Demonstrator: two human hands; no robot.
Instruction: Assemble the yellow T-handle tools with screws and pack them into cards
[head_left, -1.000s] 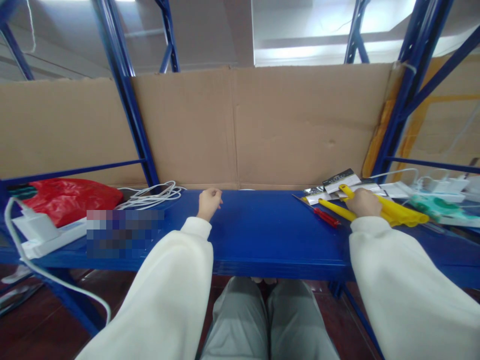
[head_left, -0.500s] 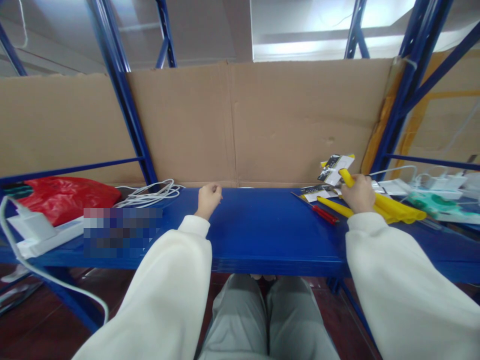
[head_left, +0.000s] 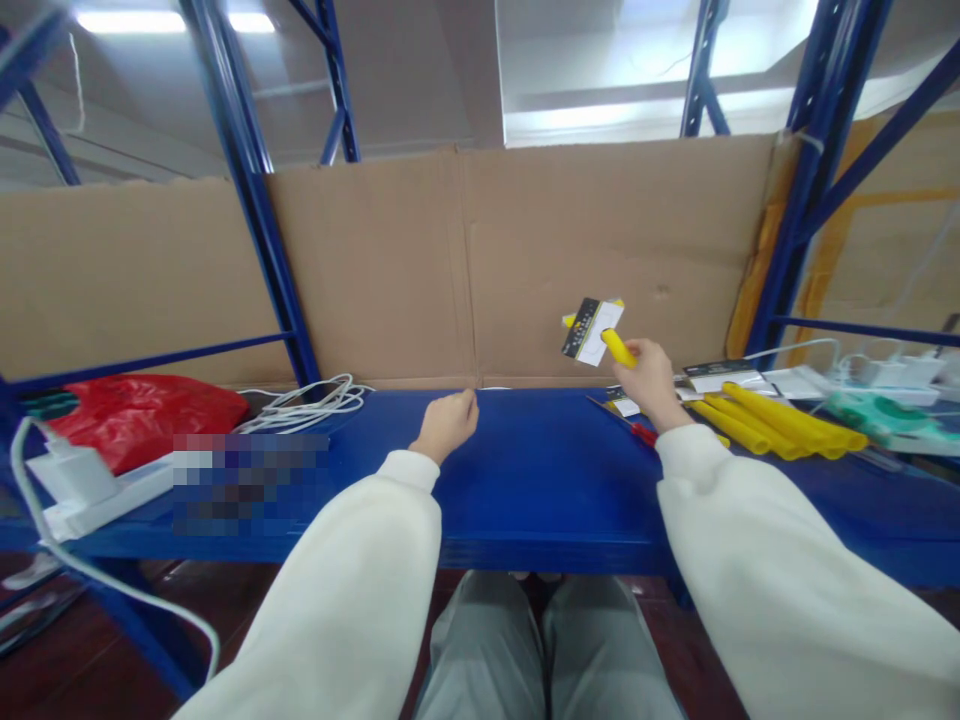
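Note:
Over the blue shelf, my right hand point(head_left: 646, 378) is closed round the yellow handle of a scraper-like tool point(head_left: 618, 349). A black and white card point(head_left: 592, 330) covers the tool's head, with bits of yellow showing at its edges; the exact kind is unclear. My left hand point(head_left: 448, 424) is a loose fist above the middle of the shelf, and nothing shows in it. Under my right wrist lies a screwdriver point(head_left: 643, 432) with a red handle, partly hidden. Several yellow handles point(head_left: 787, 420) lie side by side to the right, close to my right sleeve.
The blue shelf point(head_left: 547, 490) has a cardboard panel point(head_left: 600, 230) behind it. On the left are a red plastic bag point(head_left: 150, 410), a coiled white cable point(head_left: 322, 402) and a white power strip point(head_left: 112, 505). A green and white item point(head_left: 877, 415) lies far right.
My right hand has lifted the yellow-handled tool off the pile and carried it left, uncovering the other yellow handles. My left fist has shifted right and a little nearer.

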